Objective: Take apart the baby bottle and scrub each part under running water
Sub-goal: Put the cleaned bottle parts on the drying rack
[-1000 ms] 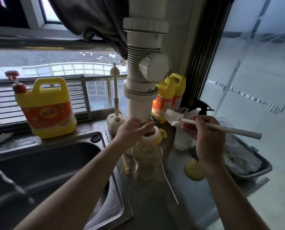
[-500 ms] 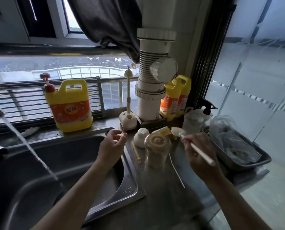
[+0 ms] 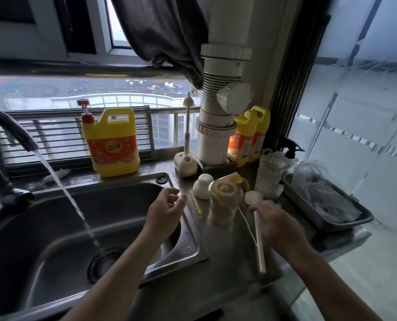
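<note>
Fingers [image 3: 170, 192] of your left hand [image 3: 165, 212] hang loosely curled with nothing between them, hovering over the right rim of the steel sink [image 3: 188, 249]. Your right hand [image 3: 278, 224] is smeared by motion, but its fingertips appear to pinch the white handle of the bottle brush [image 3: 258, 242] close to its bristle head, and the handle runs down along the thumb side of that hand over the counter [image 3: 227, 274].

Between your two hands the baby bottle [image 3: 225, 205] stands upright on the counter, still in one piece with its collar on top, untouched by either hand. Just behind it sit a white dome cap [image 3: 203, 186] and a yellow lid [image 3: 236, 179]. A yellow straw-like piece [image 3: 196, 205] lies to the bottle's left and a thin white straw [image 3: 246, 222] to its right, beside the brush handle.

Water [image 3: 65, 193] pours from the black faucet [image 3: 12, 128] at the left and falls slantwise to the drain. On the ledge behind the basin stands a yellow dish-soap jug [image 3: 111, 142]. At the far right a grey tray [image 3: 357, 220] holds a clear plastic bag [image 3: 317, 184].
</note>
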